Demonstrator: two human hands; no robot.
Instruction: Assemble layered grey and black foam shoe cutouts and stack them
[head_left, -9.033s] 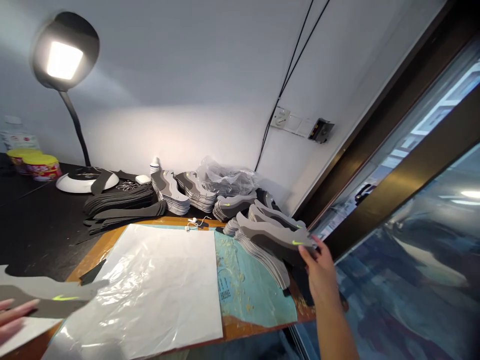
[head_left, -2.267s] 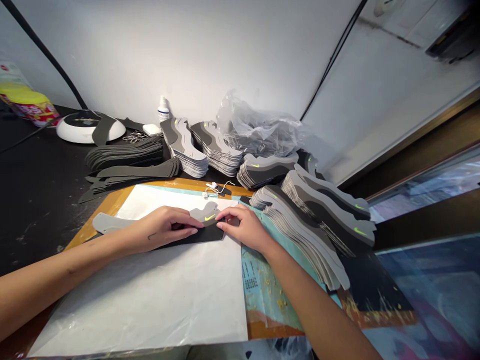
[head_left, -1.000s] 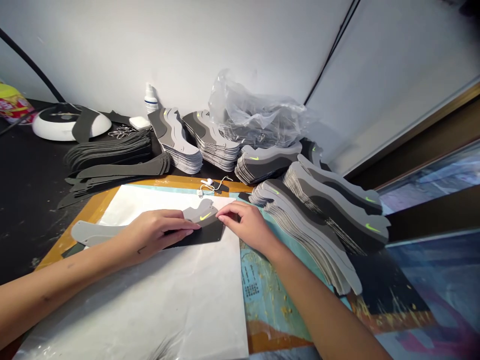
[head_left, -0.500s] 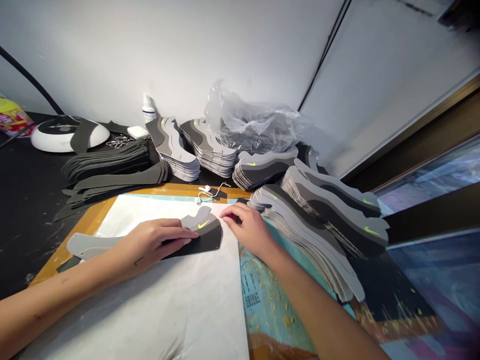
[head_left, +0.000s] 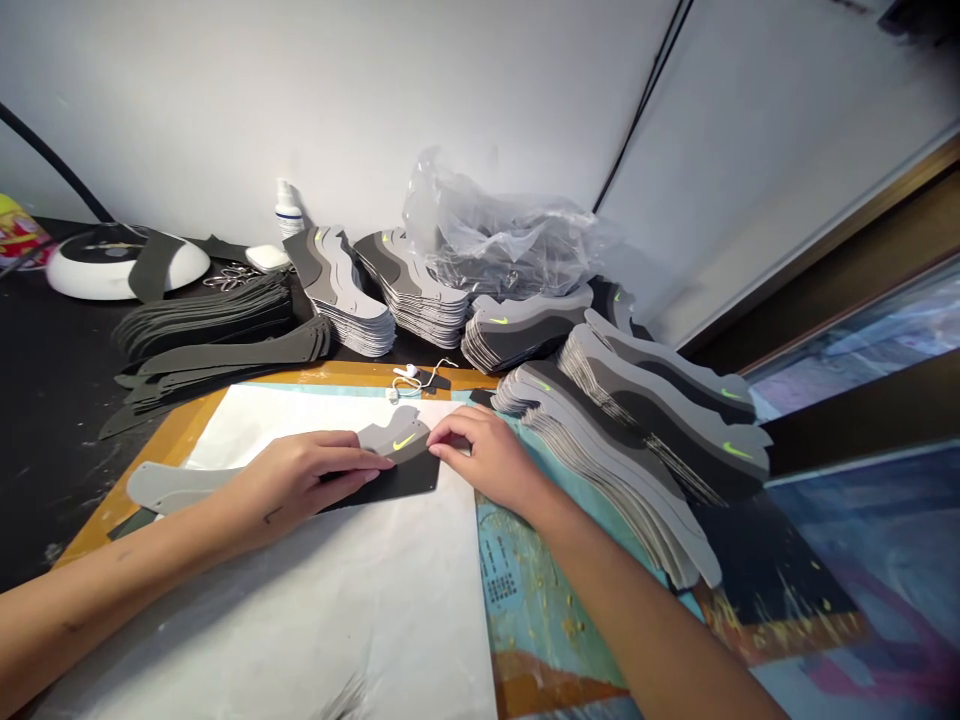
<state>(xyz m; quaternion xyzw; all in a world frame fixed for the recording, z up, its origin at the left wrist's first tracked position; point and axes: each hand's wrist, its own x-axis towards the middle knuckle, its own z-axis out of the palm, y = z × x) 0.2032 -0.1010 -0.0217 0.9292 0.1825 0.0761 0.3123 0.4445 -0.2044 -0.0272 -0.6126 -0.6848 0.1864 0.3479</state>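
Observation:
On the white sheet [head_left: 352, 600] lies a grey and black shoe upper panel [head_left: 416, 470] with a yellow-green swoosh. My left hand [head_left: 307, 475] rests across its middle, fingers stretched out and thumb apart, pressing it flat. At the panel's right end, my right hand [head_left: 480, 450] has thumb and index finger pinched on the edge by the swoosh. The panel's pale grey left end [head_left: 180, 485] shows beyond my left wrist, with a darker piece under it. My left hand and forearm cover the part between.
Stacks of grey panels [head_left: 607, 440] stand on the right, and more stacks [head_left: 341, 290] line the back. Dark pieces [head_left: 210, 325] are piled at left. A clear plastic bag [head_left: 502, 240], white earphones [head_left: 409, 378], a spray bottle [head_left: 286, 210] and a white lamp base [head_left: 97, 265] are behind.
My right hand has moved left onto the panel's right end, with its fingertips now at the edge. My left hand stays pressed on the panel. The view has shifted slightly.

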